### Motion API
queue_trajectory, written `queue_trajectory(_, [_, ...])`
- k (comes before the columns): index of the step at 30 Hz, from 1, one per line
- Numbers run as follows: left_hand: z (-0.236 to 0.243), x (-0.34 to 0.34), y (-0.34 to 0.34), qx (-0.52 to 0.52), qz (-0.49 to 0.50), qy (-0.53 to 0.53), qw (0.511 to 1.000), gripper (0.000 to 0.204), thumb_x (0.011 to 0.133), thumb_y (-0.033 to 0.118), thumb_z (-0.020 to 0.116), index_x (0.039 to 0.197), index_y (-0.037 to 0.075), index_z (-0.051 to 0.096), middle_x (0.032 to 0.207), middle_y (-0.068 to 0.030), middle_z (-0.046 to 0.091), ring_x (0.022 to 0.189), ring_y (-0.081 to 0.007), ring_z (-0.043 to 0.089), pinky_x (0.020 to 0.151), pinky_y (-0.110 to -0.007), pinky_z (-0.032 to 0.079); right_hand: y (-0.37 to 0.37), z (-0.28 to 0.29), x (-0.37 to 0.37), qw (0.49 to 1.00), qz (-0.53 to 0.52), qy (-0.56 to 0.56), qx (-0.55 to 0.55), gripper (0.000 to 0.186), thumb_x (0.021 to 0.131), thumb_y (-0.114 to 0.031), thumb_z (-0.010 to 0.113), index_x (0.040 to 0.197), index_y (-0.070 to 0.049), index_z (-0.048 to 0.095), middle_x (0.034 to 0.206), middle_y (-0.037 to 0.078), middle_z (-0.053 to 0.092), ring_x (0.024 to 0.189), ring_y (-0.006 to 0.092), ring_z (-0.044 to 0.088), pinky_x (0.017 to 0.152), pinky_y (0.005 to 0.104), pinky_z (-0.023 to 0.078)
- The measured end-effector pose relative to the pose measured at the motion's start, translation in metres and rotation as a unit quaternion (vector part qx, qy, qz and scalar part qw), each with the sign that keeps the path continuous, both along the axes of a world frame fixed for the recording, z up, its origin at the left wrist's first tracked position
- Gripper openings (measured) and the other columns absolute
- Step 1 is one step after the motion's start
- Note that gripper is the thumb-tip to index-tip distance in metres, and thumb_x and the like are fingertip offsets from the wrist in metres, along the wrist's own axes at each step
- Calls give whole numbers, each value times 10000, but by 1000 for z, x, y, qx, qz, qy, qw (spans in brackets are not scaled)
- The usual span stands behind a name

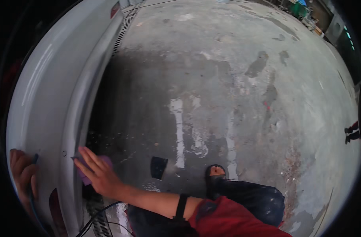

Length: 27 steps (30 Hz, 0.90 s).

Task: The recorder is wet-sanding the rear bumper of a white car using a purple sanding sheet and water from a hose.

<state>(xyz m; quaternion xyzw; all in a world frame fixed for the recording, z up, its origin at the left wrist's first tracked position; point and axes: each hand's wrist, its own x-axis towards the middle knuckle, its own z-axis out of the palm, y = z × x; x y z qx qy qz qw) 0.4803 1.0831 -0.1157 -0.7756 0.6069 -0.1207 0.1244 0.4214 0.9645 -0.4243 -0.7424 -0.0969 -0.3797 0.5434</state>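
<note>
A silver-white car bumper (50, 94) curves down the left side. My right hand (99, 173) lies at its lower edge, fingers stretched over a purple block (105, 160) and pressing it to the bumper. The palm and fingers hide much of the block. A small dark tip shows by one fingertip. At the far left, my left hand (22, 170) is against the bumper with curled fingers. A thin blue hose-like thing (33, 189) runs by those fingers; it seems to be in their grip, though the dark rim hides part of this.
A dark flat piece (158, 168) lies on the wet concrete floor (196, 79), near my sandalled foot (216, 172). Black cables (95, 217) trail below the bumper. A drain grate (123, 33) runs beside the car. Another person's legs (352, 132) show at the right edge; clutter (303, 15) stands far right.
</note>
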Motion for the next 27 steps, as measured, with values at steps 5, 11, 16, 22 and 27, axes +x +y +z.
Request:
queue_trajectory(5, [0, 5, 16, -74, 1, -30, 997, 185, 832, 253, 644, 832, 75, 694, 811, -100, 630, 815, -298, 604, 770, -447, 459, 31, 23, -17, 988, 26, 84, -129, 834, 804, -108, 700, 1591, -7, 443, 1688, 134, 415, 1544, 327, 402, 1120, 433, 396])
queue_trajectory(11, [2, 7, 22, -74, -3, -39, 996, 186, 880, 240, 607, 834, 85, 700, 791, -111, 641, 794, -292, 606, 771, -437, 470, 56, 31, -9, 965, -67, 105, -229, 662, 917, -122, 588, 1567, -35, 499, 1702, 101, 408, 1554, 296, 385, 1115, 459, 356])
queue_trajectory(16, [1, 9, 23, -53, -19, -46, 997, 198, 904, 247, 600, 848, 89, 706, 795, -123, 645, 810, -288, 607, 779, -439, 475, 55, 43, 9, 961, -120, 136, -209, 621, 942, -137, 549, 1551, -19, 514, 1684, 126, 433, 1559, 318, 389, 1211, 565, 263])
queue_trajectory(22, [0, 13, 27, -31, -48, 4, 998, 189, 789, 257, 689, 839, 77, 718, 802, -105, 639, 793, -276, 621, 766, -433, 478, 56, 56, 7, 977, -89, 87, -173, 695, 917, -119, 576, 1572, 62, 429, 1702, 192, 368, 1607, 313, 294, 1252, 626, 189])
queue_trajectory(27, [8, 9, 46, 23, -8, 67, 997, 199, 782, 256, 673, 810, 59, 682, 806, -108, 602, 803, -314, 590, 755, -490, 457, 57, 59, 7, 949, -64, 216, -222, 781, 912, -121, 567, 1630, 60, 320, 1722, 230, 291, 1628, 361, 211, 1247, 664, 188])
